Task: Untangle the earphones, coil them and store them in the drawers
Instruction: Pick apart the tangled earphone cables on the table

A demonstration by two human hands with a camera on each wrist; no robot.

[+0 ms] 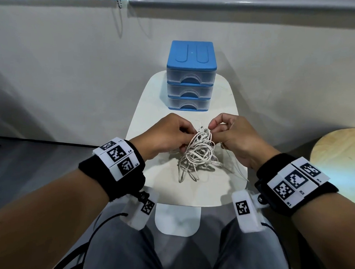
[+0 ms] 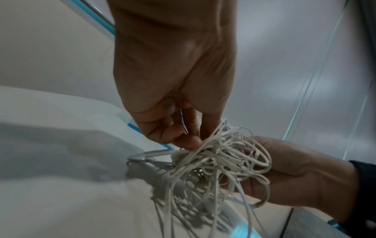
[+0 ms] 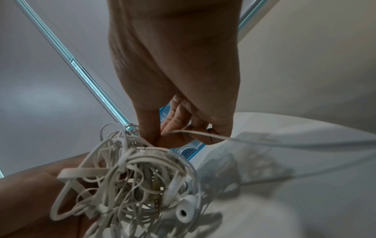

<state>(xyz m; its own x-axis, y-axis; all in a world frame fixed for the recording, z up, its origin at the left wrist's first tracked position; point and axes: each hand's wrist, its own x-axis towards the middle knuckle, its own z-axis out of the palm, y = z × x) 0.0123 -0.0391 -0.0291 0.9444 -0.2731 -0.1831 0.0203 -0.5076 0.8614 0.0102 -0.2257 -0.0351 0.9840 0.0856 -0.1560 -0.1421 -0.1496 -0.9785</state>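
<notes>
Earphones point(image 1: 199, 154), a knot of thin white cables, hang at the centre of the head view between both hands, their lower loops trailing onto the white table point(image 1: 221, 190). The left hand point(image 1: 168, 134) has its fingertips curled into the left side of the bundle, pinching several strands; the left wrist view shows the cords gathered right at those fingertips point(image 2: 189, 141). The right hand point(image 1: 234, 135) pinches cable at the top of the knot, and in the right wrist view one strand runs from its fingers point(image 3: 162, 138) out toward the right edge of the frame. An earbud point(image 3: 185, 209) dangles low in that view, at the bottom of the tangle.

Such cable is probably very light, limp and a little springy, so loops will likely slide and snag on one another instead of holding shape. It looks thin enough that a hard tug could tighten the knot or strain the joint at a bud. A free end, a bud or the plug, seems the best place to take hold, feeding it back through the loops.

The blue drawer unit point(image 1: 191, 75) stands at the far end of the table, above the hands in the frame, with all three drawers closed, so the storing step is not yet begun
</notes>
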